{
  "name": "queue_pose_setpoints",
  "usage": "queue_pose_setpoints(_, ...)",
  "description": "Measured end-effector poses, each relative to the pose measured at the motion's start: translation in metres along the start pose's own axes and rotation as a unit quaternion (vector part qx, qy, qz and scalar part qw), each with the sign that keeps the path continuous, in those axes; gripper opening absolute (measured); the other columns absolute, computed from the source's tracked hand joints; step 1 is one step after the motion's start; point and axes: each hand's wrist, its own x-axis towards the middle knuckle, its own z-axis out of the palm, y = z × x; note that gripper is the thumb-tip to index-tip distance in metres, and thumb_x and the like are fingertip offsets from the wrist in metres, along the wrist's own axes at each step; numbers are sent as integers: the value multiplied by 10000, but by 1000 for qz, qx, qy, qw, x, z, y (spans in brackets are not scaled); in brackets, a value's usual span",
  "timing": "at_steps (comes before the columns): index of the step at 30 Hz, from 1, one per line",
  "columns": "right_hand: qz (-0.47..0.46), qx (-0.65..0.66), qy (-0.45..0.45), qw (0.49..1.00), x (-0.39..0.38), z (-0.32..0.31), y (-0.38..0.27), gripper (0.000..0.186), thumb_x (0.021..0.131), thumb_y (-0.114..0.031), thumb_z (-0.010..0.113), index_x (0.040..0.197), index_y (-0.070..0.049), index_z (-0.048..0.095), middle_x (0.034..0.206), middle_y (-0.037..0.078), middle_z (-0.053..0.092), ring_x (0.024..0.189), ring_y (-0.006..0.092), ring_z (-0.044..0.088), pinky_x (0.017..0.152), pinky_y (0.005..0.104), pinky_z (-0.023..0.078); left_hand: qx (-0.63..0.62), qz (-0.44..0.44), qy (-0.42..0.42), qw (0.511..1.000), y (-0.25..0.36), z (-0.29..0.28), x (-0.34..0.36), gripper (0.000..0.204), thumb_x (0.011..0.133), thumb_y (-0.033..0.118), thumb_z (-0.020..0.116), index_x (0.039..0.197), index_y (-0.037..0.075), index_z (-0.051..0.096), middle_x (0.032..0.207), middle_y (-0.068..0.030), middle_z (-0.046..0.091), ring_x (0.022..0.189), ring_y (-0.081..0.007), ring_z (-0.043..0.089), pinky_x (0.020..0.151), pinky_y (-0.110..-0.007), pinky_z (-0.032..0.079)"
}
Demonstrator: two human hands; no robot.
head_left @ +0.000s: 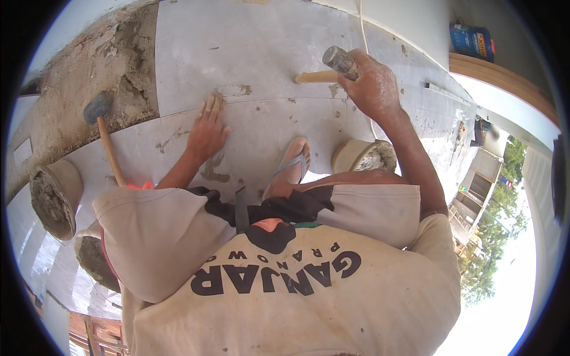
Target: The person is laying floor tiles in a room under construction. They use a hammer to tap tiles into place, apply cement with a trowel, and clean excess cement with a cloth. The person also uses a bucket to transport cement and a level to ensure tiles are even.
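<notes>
My left hand (206, 129) lies flat, fingers stretched, on the large grey floor tiles (237, 53), close to a joint with mortar smears. Off to the right, my right hand (374, 86) is closed round the head of a mallet (339, 61). The mallet's pale wooden handle points left, its end at or just above the tile; I cannot tell if it touches. My sandalled foot (291, 163) rests on the tiles between the hands.
At left, a second mallet (98, 108) with a black head lies by a rough mortar bed (71, 89). Mortar-caked buckets stand on the left (65, 184) and right (350, 155). A cable (363, 29) crosses the tiles; a blue tub (472, 41) sits far right.
</notes>
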Motion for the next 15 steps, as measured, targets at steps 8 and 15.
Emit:
queue_pose_setpoints(8,112,23,5,993,-17,-1,44,364,836,-228,731,1139,-67,609,948,171,711,877,360,694,768,452,551,6,2,0,1000,2,3,5,748,907,328,617,1482,-61,339,1582,-211,293,1489,-333,248,1218,-455,231)
queue_pose_setpoints(15,183,95,61,977,-27,-4,68,344,834,-235,730,1107,-57,622,914,186,710,843,386,694,764,465,551,4,-9,-19,1000,0,0,1,740,917,325,606,1486,-60,332,1591,-215,271,1492,-348,232,1222,-460,217)
